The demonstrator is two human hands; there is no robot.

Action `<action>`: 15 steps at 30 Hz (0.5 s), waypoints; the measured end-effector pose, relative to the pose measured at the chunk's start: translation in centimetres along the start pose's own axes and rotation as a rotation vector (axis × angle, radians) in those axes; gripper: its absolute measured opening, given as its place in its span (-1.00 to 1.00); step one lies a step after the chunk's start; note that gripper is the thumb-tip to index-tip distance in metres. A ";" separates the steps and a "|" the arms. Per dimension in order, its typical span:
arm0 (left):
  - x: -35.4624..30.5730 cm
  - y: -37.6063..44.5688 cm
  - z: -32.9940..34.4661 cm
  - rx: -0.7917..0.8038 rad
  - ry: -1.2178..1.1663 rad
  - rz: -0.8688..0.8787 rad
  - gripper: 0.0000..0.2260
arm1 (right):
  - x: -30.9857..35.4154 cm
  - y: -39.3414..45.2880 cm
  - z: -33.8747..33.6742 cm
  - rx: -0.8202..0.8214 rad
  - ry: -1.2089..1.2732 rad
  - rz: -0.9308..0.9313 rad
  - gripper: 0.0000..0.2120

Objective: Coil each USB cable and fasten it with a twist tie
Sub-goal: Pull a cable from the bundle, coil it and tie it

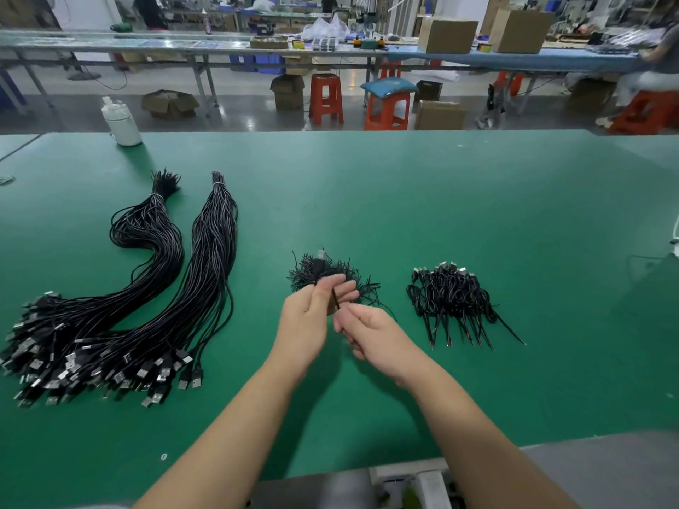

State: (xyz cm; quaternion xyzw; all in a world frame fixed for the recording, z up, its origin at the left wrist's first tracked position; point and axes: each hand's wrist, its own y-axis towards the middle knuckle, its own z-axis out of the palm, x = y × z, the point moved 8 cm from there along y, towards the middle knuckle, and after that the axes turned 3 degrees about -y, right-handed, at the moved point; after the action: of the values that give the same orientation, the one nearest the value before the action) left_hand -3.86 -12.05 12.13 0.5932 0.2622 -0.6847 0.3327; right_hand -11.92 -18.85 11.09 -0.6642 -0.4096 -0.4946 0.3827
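Green felt table (477, 200), glossy black cable (319, 268)

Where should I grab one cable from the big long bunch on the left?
Probably by a USB plug at the near, fanned-out end of the long cable bundle, coming from the table's near edge. The plugs lie loose and apart there; the far end is tied tight.

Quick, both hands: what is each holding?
Left hand: grips a coiled black USB cable.
Right hand: pinches a thin black twist tie.
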 end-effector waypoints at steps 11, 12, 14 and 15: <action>0.4 -0.2 1.0 0.083 -0.384 -0.173 -0.66 | -1.0 0.2 -0.2 -0.108 -0.015 0.073 -0.84; 0.2 -0.3 1.1 0.106 -0.402 -0.177 -0.66 | -1.0 0.2 -0.1 -0.090 0.101 0.057 -0.75; 0.1 -0.5 1.6 0.175 -0.395 -0.184 -0.62 | -1.0 0.1 0.3 -0.026 0.281 0.007 -0.47; 0.1 -0.7 1.7 0.209 -0.359 -0.184 -0.61 | -1.0 0.0 0.2 -0.014 0.303 -0.025 -0.40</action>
State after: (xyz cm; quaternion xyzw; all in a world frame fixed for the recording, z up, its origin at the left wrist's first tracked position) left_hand -5.49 -12.94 12.24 0.4665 0.1795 -0.8301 0.2469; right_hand -12.00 -18.81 10.04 -0.5796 -0.3520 -0.5967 0.4292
